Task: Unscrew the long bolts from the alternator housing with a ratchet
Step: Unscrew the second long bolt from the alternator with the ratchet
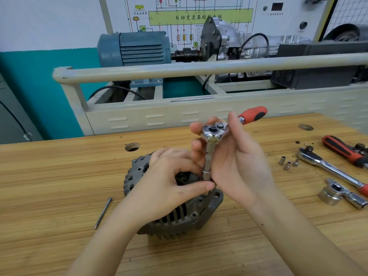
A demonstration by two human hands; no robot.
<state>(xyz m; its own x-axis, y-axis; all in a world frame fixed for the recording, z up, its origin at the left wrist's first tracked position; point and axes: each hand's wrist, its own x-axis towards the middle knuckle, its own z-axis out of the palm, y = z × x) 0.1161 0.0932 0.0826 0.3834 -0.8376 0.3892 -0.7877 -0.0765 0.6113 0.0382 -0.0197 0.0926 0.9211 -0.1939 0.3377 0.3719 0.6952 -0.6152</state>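
A grey alternator housing lies on the wooden bench in the middle of the head view. A ratchet with a red and black handle stands over it on an extension and socket, pointing down at the housing's right ear. My right hand is wrapped around the ratchet head and extension. Resting on top of the housing, my left hand pinches the socket's lower end with thumb and forefinger. The bolt under the socket is hidden. One long bolt lies loose on the bench, left of the housing.
At the right lie a second chrome ratchet, a red-handled tool, three small sockets and a large socket on an adapter. A round hole is in the bench behind the housing. A beige rail and motor rig stand beyond.
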